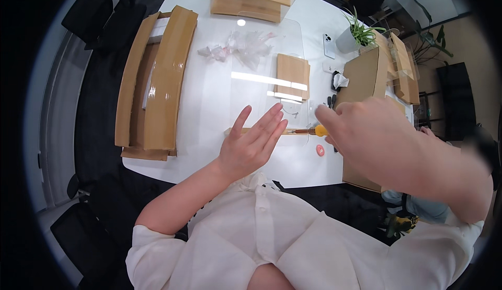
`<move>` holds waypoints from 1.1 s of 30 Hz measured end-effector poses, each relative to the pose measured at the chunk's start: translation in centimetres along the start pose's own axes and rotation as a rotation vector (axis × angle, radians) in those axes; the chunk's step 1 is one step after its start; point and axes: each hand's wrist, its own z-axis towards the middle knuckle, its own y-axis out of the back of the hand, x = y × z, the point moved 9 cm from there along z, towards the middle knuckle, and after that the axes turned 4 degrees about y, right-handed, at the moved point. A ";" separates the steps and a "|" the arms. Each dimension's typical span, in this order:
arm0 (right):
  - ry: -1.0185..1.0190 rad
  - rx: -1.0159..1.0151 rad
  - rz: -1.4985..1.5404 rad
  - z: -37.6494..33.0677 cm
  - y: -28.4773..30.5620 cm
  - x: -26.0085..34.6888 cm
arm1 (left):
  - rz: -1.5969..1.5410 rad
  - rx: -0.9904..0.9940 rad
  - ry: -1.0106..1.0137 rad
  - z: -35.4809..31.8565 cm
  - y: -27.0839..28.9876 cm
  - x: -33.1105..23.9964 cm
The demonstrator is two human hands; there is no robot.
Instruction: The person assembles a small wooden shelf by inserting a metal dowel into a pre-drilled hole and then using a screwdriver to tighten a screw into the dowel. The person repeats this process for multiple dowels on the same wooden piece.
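Observation:
My right hand (361, 128) is closed round a screwdriver (320, 130) with a yellow handle, its shaft pointing left. The screwdriver's tip lies over a narrow wooden strip (299, 132) near the table's front. My left hand (253, 141) is open, fingers stretched out and thumb apart, over the same strip; whether it presses on the wood I cannot tell. The middle of the strip is hidden behind that hand. Beyond my hands lies a small stack of wooden boards (292, 70), beside a clear sheet (251, 94) on the white table.
An open cardboard box (172, 81) stands on the left, another cardboard box (361, 78) on the right. Crumpled plastic bags (246, 47), a phone (328, 46), a potted plant (350, 39) and a pink round object (320, 150) lie about. Another person's leg (418, 206) shows at right.

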 end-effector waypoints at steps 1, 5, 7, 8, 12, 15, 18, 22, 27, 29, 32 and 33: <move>0.022 -0.031 -0.028 -0.2 0.0 0.1 | 0.006 -0.001 -0.003 0.0 0.0 0.0; 0.355 -0.292 -0.430 -2.1 0.2 3.1 | -0.014 -0.020 0.005 0.2 -0.1 0.0; 0.499 -0.374 -0.699 -3.0 -0.7 4.1 | -0.017 -0.033 0.007 0.2 -0.1 -0.1; 0.545 -0.418 -0.843 -3.4 -1.1 4.3 | -0.015 -0.038 0.008 0.1 -0.1 -0.1; 0.344 -0.296 -0.518 -2.6 -0.5 3.3 | -0.029 -0.027 0.029 0.0 -0.1 0.0; -0.114 -0.070 0.101 -2.3 -0.9 -0.2 | -0.043 -0.043 0.031 0.0 0.0 -0.1; -0.381 -0.006 0.402 -2.1 -1.9 -2.2 | -0.059 -0.075 0.045 -0.1 0.1 0.0; -0.095 -0.125 0.039 -2.0 -1.2 0.1 | -0.097 -0.104 0.068 0.0 0.0 0.3; 0.553 -0.384 -0.755 -3.3 -1.1 4.5 | -0.104 -0.109 0.058 -0.1 0.2 0.1; 0.648 -0.418 -0.913 -3.6 -1.6 5.0 | -0.106 -0.120 0.058 -0.2 0.2 0.0; 0.490 -0.413 -0.637 -3.0 -0.5 4.2 | -0.094 -0.120 0.053 -0.2 0.1 0.1; 0.392 -0.402 -0.470 -2.4 0.1 3.5 | -0.083 -0.114 0.058 -0.1 0.0 0.2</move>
